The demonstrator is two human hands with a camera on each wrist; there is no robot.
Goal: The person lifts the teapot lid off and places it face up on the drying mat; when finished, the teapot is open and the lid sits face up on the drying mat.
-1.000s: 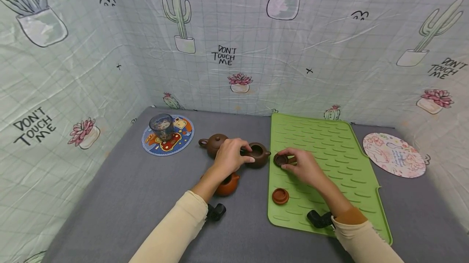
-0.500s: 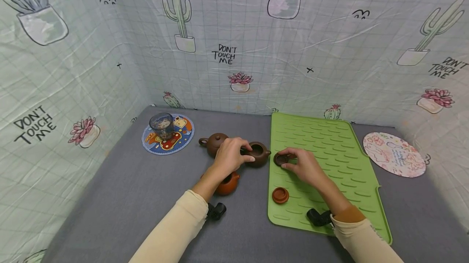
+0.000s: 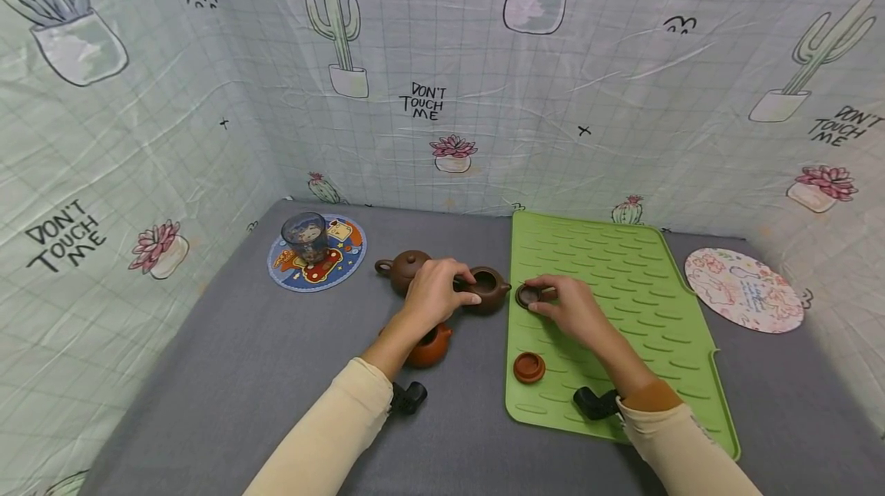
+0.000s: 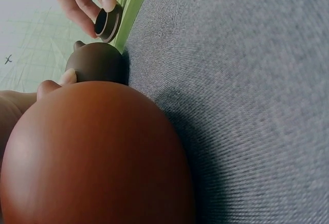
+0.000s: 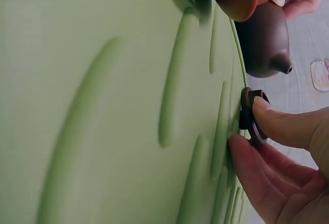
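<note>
- The left hand (image 3: 434, 293) grips the dark brown teapot (image 3: 488, 290). Its fingers are curled on the pot's side & rim. The pot has no lid on.
- That pot sits on the grey tabletop (image 3: 228, 373), just beside the left edge of the green mat (image 3: 643, 312).
- The right hand (image 3: 568, 305) pinches a small dark lid (image 3: 529, 295). Fingers & thumb are clamped on its edge.
- The lid is low on the mat's left edge, near the pot's spout. In the right wrist view it stands on its edge, touching the mat.
- An orange lid (image 3: 528, 367) lies on the mat, nearer the person.
- An orange teapot (image 3: 430, 348) sits left of the mat, under the left wrist.
- Another brown teapot (image 3: 403, 269) w/ its lid on is further left.
</note>
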